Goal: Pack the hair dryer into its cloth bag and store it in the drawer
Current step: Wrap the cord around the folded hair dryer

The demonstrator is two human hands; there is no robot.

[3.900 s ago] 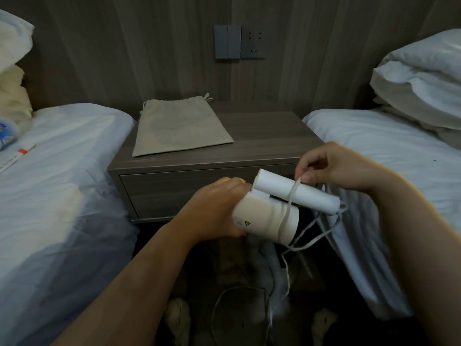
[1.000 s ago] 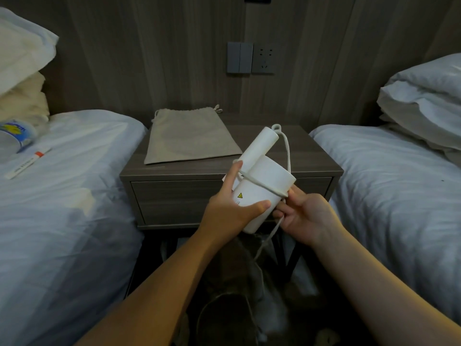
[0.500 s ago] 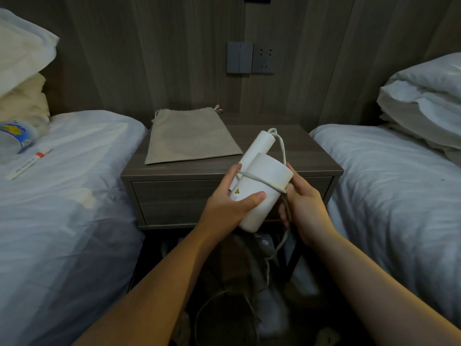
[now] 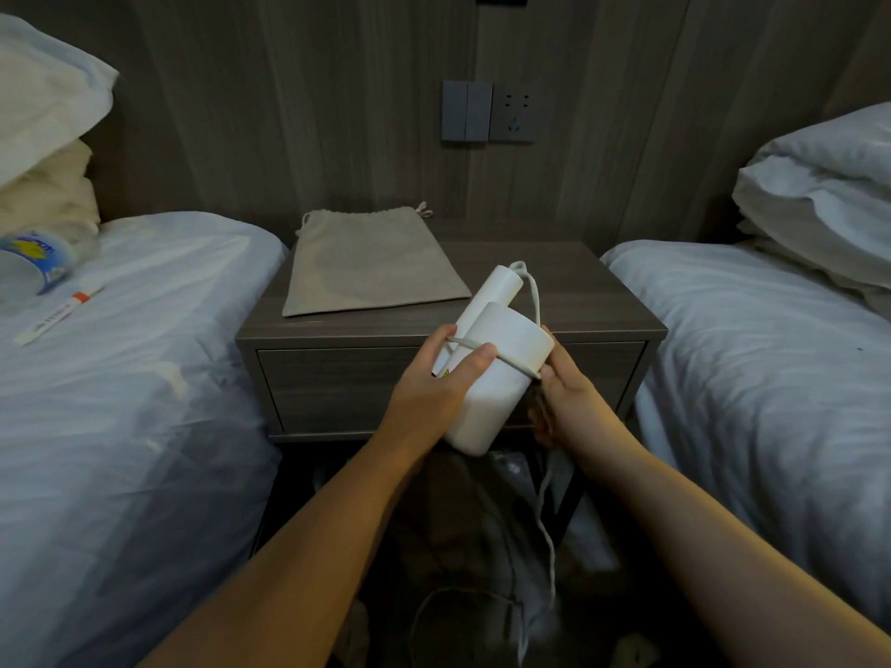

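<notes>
I hold a white folded hair dryer in front of the nightstand's shut drawer. My left hand grips its barrel from the left, thumb pressing on a loop of the white cord wrapped around the barrel. My right hand is at the barrel's right side, closed on the cord, which hangs down from it toward the floor. The beige drawstring cloth bag lies flat on the left half of the nightstand top.
Beds with white sheets flank the nightstand, left bed and right bed, with pillows at the right. A bottle and a small tube lie on the left bed. Wall switches and socket sit above.
The cord went from looped over the folded handle to wrapped around the barrel. My right hand slid to the barrel's right side holding the cord. The dryer sits slightly lower.
</notes>
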